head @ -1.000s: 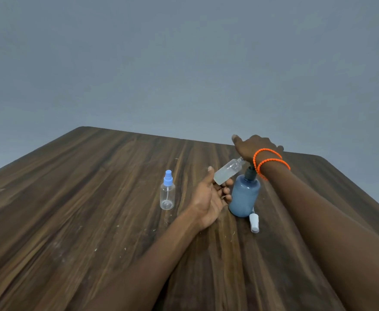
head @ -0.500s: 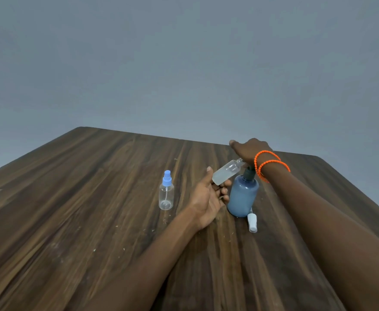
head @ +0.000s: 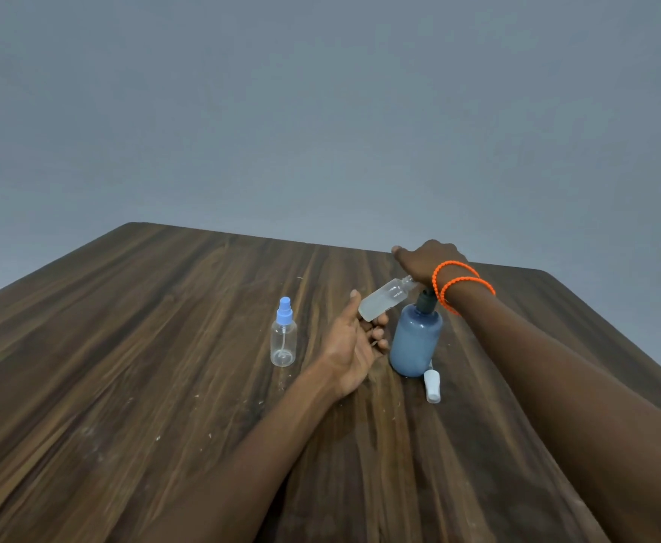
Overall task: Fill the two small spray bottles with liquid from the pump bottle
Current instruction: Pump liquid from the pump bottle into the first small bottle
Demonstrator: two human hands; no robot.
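the left hand (head: 354, 346) lies palm up near the table's middle and pinches one uncapped spray bottle (head: 383, 301) between thumb and curled fingers. that bottle is tilted, its long axis running from the hand at about 7 o'clock up toward 1 o'clock, open neck pointing at the pump head under the right hand (head: 427, 260). it looks partly filled with cloudy liquid.

the right hand rests palm down on top of the blue pump bottle (head: 415, 342), fingers fairly straight, covering the pump head so the spout is not seen. two orange bead bracelets (head: 460, 284) circle that wrist. the pump bottle stands upright, long axis vertical, just at 3 o'clock of the left hand.

count: two small spray bottles, one pump bottle, one loose white sprayer cap (head: 432, 386). the second spray bottle (head: 283, 339) stands upright with its blue sprayer on, clear and seemingly empty, at 9 o'clock of the left hand, apart from it. the white cap lies on its side on the wooden table (head: 125, 386), at 5 o'clock of the pump bottle's base, just beside it.
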